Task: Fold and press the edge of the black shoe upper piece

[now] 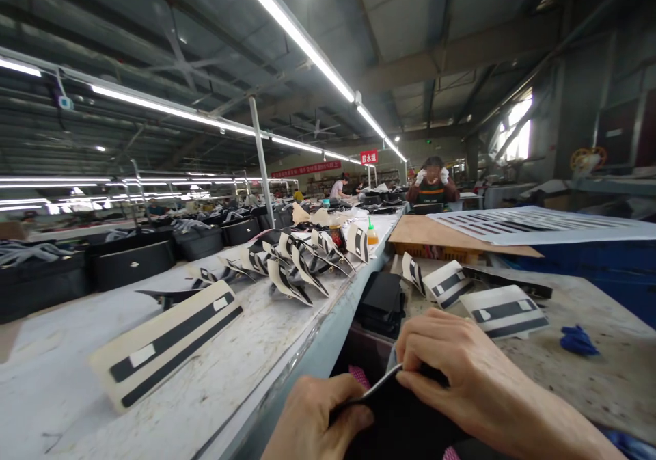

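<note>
At the bottom centre, both my hands grip a flat black piece of material [397, 419]. My left hand [312, 419] pinches its lower left edge with the thumb on top. My right hand [456, 368] has its fingers curled over the upper edge. Just beyond my hands lies a stack of black pieces [382, 303] in a gap between two worktables. Cream cards with black stripes lie nearby, one large card [167, 340] on the left table and others [505, 309] on the right table.
A long white worktable [61, 378] runs on the left with several striped cut pieces [297, 258] and black trays [130, 262]. A small glue bottle [372, 233], brown cardboard [435, 231] and a blue rag [578, 340] sit to the right. A person [433, 186] is seated at the far end.
</note>
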### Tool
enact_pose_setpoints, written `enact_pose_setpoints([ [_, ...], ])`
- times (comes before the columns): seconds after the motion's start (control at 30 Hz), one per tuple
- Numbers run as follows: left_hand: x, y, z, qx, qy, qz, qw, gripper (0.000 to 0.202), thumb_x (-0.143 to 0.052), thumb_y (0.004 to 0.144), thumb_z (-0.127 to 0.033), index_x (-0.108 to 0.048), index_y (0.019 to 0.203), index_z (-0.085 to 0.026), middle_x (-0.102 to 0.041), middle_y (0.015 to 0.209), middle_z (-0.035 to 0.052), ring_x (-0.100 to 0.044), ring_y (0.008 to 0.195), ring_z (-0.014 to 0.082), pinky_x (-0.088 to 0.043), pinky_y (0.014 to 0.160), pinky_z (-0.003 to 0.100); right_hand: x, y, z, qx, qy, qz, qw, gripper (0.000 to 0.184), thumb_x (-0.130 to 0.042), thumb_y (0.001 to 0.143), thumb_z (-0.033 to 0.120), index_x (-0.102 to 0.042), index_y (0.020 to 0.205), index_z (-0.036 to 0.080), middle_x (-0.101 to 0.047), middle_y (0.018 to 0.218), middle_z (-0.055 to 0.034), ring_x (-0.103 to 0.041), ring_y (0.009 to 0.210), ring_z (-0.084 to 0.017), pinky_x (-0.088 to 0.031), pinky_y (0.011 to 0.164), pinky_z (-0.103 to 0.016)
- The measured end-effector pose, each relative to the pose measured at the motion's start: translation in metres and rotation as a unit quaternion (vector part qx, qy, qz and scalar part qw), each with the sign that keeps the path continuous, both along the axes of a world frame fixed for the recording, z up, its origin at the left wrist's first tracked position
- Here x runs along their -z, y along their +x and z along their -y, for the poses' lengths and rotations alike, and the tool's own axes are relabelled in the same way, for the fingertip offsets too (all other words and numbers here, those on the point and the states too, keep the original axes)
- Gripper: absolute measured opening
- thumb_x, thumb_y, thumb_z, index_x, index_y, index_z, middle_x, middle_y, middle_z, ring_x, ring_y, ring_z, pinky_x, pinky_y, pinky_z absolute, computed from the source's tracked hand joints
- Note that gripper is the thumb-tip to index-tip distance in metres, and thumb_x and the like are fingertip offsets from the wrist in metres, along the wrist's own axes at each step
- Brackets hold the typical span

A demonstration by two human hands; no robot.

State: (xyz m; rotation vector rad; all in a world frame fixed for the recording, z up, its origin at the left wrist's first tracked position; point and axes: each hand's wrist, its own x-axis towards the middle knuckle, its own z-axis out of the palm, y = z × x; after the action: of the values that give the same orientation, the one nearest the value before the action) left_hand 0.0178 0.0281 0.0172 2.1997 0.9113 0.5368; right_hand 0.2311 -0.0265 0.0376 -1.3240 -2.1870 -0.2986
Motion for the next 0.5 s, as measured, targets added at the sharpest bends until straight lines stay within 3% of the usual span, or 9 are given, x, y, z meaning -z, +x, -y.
enact_pose_setpoints([
  [0.1, 0.009, 0.005, -0.008, -0.001, 0.026, -0.014, 1.0, 0.018, -0.052, 0.08, -0.021, -0.066, 0.071, -0.016, -0.044, 0.061, -0.0057, -0.046, 0.06, 0.0114, -0.029, 0.056, 0.022, 0.001, -0.002, 0.002, -0.014, 0.013, 0.019, 1.0, 0.022, -0.061, 0.087, 0.008, -0.055, 0.069, 0.018, -0.066, 0.072, 0.0024, -0.057, 0.066, -0.014, -0.038, 0.063, -0.028],
  [0.27, 0.029, 0.024, -0.014, 0.022, 0.116, 0.049, 0.992, 0.029, -0.048, 0.09, -0.029, -0.069, 0.075, -0.017, -0.054, 0.059, -0.0047, -0.052, 0.056, 0.011, -0.032, 0.051, 0.02, -0.001, -0.008, 0.004, -0.036, 0.015, 0.009, 0.999, 0.022, -0.069, 0.084, 0.007, -0.057, 0.071, 0.019, -0.068, 0.077, 0.0034, -0.06, 0.071, -0.013, -0.041, 0.068, -0.026],
  [0.4, 0.045, 0.036, -0.015, -0.031, 0.19, 0.045, 0.98, 0.035, -0.039, 0.095, -0.024, -0.07, 0.08, -0.018, -0.07, 0.065, 0.0015, -0.068, 0.06, 0.017, -0.036, 0.053, 0.025, 0.015, -0.012, -0.006, 0.02, 0.154, 0.042, 0.987, 0.022, -0.077, 0.077, 0.01, -0.06, 0.072, 0.022, -0.068, 0.087, 0.0, -0.062, 0.079, -0.021, -0.043, 0.071, -0.032],
  [0.5, 0.055, 0.04, -0.018, -0.085, 0.257, 0.031, 0.962, 0.038, -0.033, 0.096, -0.021, -0.07, 0.087, -0.018, -0.076, 0.071, 0.008, -0.075, 0.067, 0.0256, -0.033, 0.055, 0.033, 0.033, -0.01, -0.014, 0.057, 0.197, 0.095, 0.974, 0.023, -0.076, 0.075, 0.01, -0.057, 0.072, 0.023, -0.063, 0.07, 0.0011, -0.06, 0.059, -0.021, -0.039, 0.055, -0.033],
])
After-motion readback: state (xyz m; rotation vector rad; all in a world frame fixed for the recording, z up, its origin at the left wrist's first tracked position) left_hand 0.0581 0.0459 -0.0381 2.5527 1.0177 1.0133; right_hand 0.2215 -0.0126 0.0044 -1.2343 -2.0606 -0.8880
